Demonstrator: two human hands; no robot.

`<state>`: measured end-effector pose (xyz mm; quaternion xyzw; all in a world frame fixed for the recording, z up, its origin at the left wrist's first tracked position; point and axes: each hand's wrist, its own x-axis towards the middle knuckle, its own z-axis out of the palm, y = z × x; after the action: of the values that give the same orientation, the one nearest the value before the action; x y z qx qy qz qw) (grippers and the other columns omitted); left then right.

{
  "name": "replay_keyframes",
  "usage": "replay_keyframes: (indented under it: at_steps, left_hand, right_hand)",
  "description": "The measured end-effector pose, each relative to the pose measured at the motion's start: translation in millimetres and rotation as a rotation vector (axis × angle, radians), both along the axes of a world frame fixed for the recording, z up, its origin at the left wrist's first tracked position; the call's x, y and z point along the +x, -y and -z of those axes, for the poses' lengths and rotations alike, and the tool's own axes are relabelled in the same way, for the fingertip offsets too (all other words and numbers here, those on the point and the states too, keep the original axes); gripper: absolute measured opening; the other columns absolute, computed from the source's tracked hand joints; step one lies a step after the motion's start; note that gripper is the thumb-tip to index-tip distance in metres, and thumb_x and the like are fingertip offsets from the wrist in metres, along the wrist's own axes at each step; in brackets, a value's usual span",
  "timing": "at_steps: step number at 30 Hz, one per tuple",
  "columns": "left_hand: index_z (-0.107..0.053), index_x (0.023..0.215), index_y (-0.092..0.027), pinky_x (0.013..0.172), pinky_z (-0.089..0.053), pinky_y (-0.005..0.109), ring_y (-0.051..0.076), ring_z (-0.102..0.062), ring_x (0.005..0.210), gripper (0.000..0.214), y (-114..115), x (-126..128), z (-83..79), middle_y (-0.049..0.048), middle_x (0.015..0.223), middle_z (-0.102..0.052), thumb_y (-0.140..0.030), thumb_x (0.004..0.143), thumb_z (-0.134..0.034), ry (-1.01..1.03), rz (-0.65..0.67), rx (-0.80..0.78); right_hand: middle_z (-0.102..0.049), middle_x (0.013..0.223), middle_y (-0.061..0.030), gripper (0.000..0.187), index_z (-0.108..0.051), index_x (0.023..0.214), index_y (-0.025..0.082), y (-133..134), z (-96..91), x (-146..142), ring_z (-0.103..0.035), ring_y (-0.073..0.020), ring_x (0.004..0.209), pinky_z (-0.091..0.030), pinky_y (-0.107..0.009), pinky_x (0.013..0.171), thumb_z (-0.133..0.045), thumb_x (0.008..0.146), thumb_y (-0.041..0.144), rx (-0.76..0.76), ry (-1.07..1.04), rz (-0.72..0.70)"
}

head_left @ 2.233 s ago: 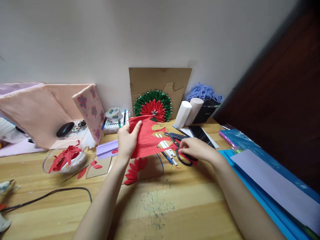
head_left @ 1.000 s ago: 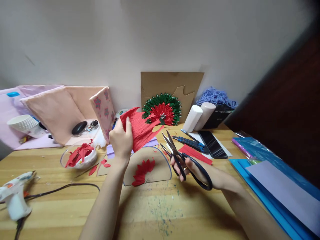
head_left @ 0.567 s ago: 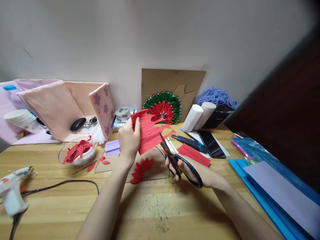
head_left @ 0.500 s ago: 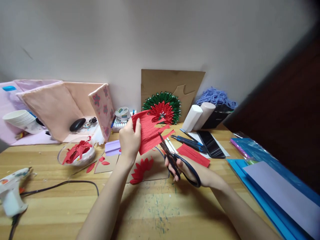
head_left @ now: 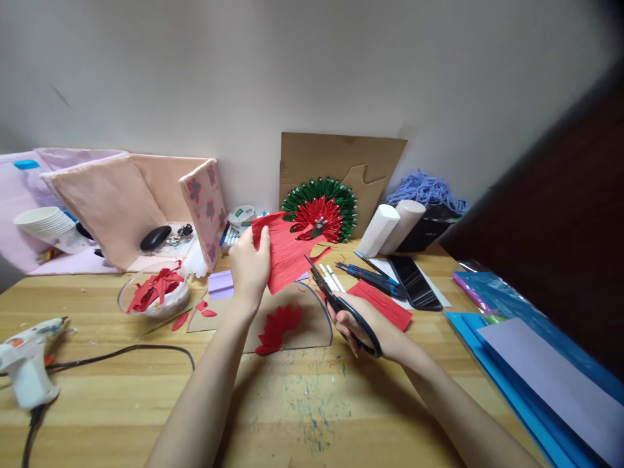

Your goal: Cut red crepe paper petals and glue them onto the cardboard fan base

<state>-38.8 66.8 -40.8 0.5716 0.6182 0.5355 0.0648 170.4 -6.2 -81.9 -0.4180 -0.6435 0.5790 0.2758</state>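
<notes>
My left hand (head_left: 251, 263) pinches a sheet of red crepe paper (head_left: 287, 250) by its left edge, holding it above the table. The sheet's right side has a jagged, cut outline. In my right hand (head_left: 358, 322) is a pair of black-handled scissors (head_left: 327, 289), its blades nearly together and pointing up toward the paper's lower right edge. Below the paper, several red petals (head_left: 279, 330) are fanned out on a cardboard piece (head_left: 309, 328) with a blue curved line. Behind stands a red and green paper flower (head_left: 319, 214) against a cardboard panel (head_left: 341, 153).
A clear bowl of red scraps (head_left: 153, 292) and a glue gun (head_left: 32, 357) with its cord are at left. To the right lie another red paper piece (head_left: 380, 304), blue cutters (head_left: 373, 279), a phone (head_left: 414, 283) and blue folders (head_left: 497, 377). White rolls (head_left: 380, 231) stand behind.
The scissors have drawn back slightly from the paper and their blades have closed. A strip at the sheet's lower right edge no longer shows there. The view has shifted a little.
</notes>
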Motion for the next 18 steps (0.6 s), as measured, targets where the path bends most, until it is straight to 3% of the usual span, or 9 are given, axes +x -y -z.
replay_keyframes:
  at_steps: [3,7,13,18]
  left_hand:
    - [-0.064,0.09,-0.014,0.066,-0.046,0.029,0.02,-0.063,0.074,0.03,-1,-1,-2.9,0.0081,0.084,-0.07,-0.041,0.077,-0.06,0.3,0.16,-0.103]
    - [-0.066,0.092,-0.01,0.068,-0.051,0.033,0.022,-0.065,0.076,0.04,-1,6,-0.5,0.0118,0.089,-0.071,-0.04,0.066,-0.071,0.63,0.398,-0.286]
    - [-0.062,0.097,-0.011,0.081,-0.048,0.035,0.021,-0.064,0.088,0.033,-1,22,14.4,0.0118,0.096,-0.069,-0.036,0.075,-0.063,0.559,0.281,-0.093]
    - [-0.055,0.103,-0.016,0.085,-0.047,0.032,0.019,-0.062,0.092,0.028,8,31,8.5,0.0084,0.101,-0.066,-0.032,0.08,-0.061,0.37,0.238,0.109]
  right_hand:
    - [-0.042,0.058,0.0064,0.047,-0.042,0.077,0.019,0,1.7,-2,-0.039,-0.004,0.036,-0.032,-0.015,0.031,-0.051,0.077,0.066,0.003,-0.017,0.022]
    - [-0.04,0.057,0.0067,0.05,-0.042,0.078,0.019,-1,7.3,-2,-0.037,-0.0041,0.037,-0.034,-0.016,0.032,-0.047,0.077,0.069,0.043,-0.039,0.023]
    - [-0.037,0.057,0.0071,0.064,-0.043,0.082,0.019,4,6.1,-5,-0.037,-0.0052,0.04,-0.04,-0.018,0.037,-0.037,0.069,0.081,0.012,-0.051,0.016]
    - [-0.037,0.056,0.0073,0.078,-0.042,0.08,0.019,8,-7.9,-14,-0.041,-0.0069,0.043,-0.046,-0.025,0.045,-0.031,0.054,0.091,-0.085,-0.111,0.041]
